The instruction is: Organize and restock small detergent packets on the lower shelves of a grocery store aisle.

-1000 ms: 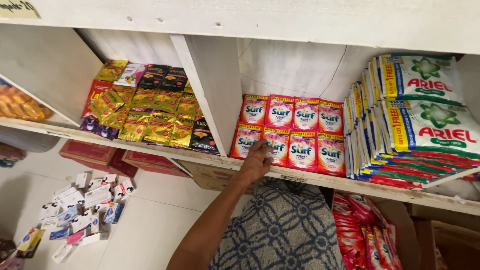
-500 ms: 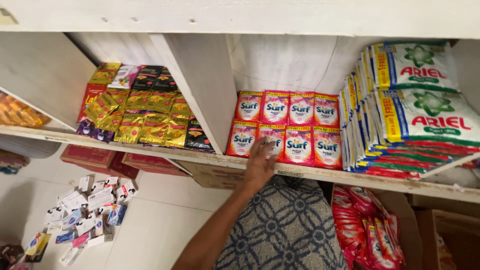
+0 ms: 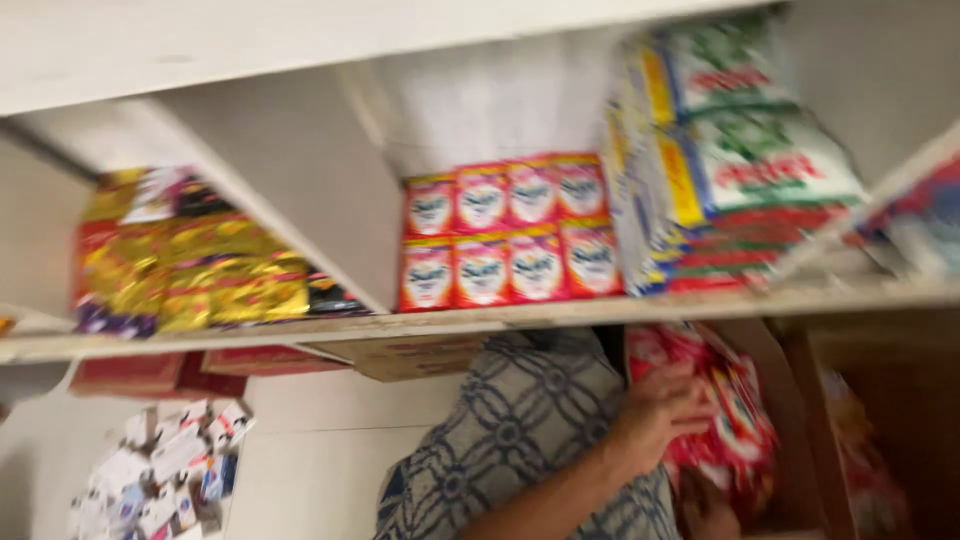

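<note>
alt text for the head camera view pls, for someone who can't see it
A hand reaches into a cardboard box of red sachets below a white shelf; another hand shows partly lower down. The shelf holds red detergent packets, green-and-white bags and yellow sachets. The picture is blurred.

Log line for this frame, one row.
hand on red sachets in cardboard box | second hand lower, blurred | shelf above
</note>
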